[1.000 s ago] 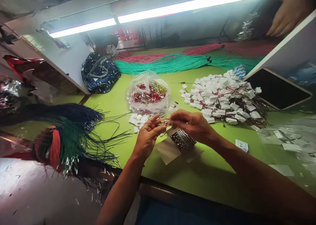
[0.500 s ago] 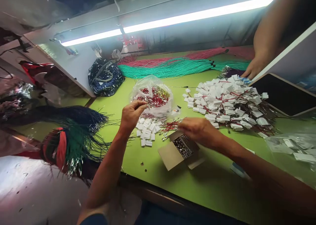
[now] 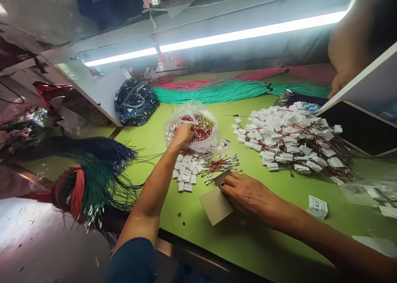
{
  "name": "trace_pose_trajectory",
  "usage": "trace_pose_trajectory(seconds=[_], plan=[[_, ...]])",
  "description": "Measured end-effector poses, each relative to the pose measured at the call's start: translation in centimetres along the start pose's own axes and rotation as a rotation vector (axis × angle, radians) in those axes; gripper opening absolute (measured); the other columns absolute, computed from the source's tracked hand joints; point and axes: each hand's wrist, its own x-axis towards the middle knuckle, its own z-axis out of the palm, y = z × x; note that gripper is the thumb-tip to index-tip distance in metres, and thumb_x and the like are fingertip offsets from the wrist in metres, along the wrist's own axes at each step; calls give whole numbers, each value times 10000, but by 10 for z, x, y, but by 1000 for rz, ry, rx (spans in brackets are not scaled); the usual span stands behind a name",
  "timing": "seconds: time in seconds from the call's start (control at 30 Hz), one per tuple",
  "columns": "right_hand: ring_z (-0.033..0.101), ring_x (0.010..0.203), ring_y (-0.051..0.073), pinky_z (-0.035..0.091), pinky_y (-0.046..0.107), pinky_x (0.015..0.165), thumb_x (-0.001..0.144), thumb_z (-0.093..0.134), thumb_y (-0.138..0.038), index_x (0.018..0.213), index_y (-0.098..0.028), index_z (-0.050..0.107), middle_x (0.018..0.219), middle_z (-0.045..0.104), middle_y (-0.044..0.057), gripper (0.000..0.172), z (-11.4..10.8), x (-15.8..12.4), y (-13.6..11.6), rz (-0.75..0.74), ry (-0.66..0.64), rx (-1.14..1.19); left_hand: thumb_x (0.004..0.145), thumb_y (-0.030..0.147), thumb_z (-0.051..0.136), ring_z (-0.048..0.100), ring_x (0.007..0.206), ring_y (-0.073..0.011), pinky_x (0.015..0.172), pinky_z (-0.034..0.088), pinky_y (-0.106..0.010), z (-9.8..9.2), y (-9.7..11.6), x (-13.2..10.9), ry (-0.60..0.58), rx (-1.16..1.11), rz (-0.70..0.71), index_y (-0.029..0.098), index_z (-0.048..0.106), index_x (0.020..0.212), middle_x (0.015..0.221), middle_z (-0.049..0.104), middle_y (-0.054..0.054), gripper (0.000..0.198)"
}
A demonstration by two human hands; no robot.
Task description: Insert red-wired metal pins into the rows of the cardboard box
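My left hand [image 3: 183, 135] reaches into the mouth of a clear plastic bag [image 3: 206, 140] holding red wire leads [image 3: 198, 128], its fingers bunched among them. Below the bag lies a small group of white connectors [image 3: 185, 171], with red leads and metal terminals [image 3: 221, 165] fanned out beside it. My right hand [image 3: 251, 196] presses at the edge of a folded cardboard card [image 3: 215, 204] on the green table [image 3: 198, 250]. The card and my fingers hide the studded metal sheet. A large heap of white connectors with red wires [image 3: 290, 140] lies to the right.
Long teal and red wire bundles [image 3: 211, 92] lie at the table's far side beside a navy patterned bag [image 3: 134, 103]. Dark wire bundles [image 3: 99, 154] hang in from the left. A co-worker's hand [image 3: 338, 84] shows top right, above a dark tablet [image 3: 362, 130]. A clear bag [image 3: 369, 194] lies right.
My left hand has moved from above the connectors into the bag's mouth. The card is now folded over the studded metal sheet under my right hand. The co-worker's hand has moved up and right.
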Motion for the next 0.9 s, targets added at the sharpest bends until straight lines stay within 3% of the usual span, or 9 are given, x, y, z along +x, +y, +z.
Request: trace_pose_trajectory(seconds=[0.2, 0.3, 0.4, 0.6, 0.7, 0.9], plan=[[452, 679, 158, 297, 288, 614, 836, 546, -152, 739, -177, 590, 774, 573, 42, 110, -8, -2, 1, -10, -29, 77, 680, 304, 662, 387, 518, -105, 541, 268, -261, -33, 5, -5, 62, -18, 60, 147, 619, 608, 483, 444, 40, 178], [454, 694, 151, 284, 282, 611, 820, 565, -164, 750, -176, 605, 788, 574, 39, 82, -2, -1, 4, -23, 7, 104, 720, 363, 615, 318, 475, -86, 516, 219, -272, -52, 8, -16, 78, -37, 141, 150, 576, 503, 442, 361, 48, 307], [427, 626, 127, 255, 270, 573, 833, 551, -148, 692, -171, 612, 720, 573, 26, 156, 2, 2, 8, -24, 0, 126, 745, 386, 583, 338, 480, -86, 513, 223, -265, -59, 8, -33, 112, -103, 185, 154, 570, 471, 436, 380, 40, 359], [460, 657, 138, 267, 269, 585, 846, 539, -146, 716, -166, 618, 749, 597, 43, 154, -7, 2, 7, -49, -18, 101, 638, 372, 692, 462, 532, -87, 554, 358, -243, -41, -2, -80, 59, -631, 53, 145, 709, 703, 603, 604, -3, 237], [467, 655, 145, 277, 274, 589, 854, 528, -152, 731, -172, 617, 750, 595, 41, 153, -10, 0, 4, -40, -53, 76, 565, 319, 758, 488, 549, -81, 559, 374, -233, -30, -6, -101, 60, -835, -1, 143, 726, 778, 650, 636, -9, 278], [491, 642, 158, 303, 284, 601, 850, 492, -105, 761, -168, 616, 753, 613, 43, 164, -12, 0, -4, -17, -63, -7, 558, 236, 784, 517, 560, -63, 568, 396, -207, -16, -6, -131, 24, -1070, -52, 150, 719, 769, 667, 654, -2, 237]])
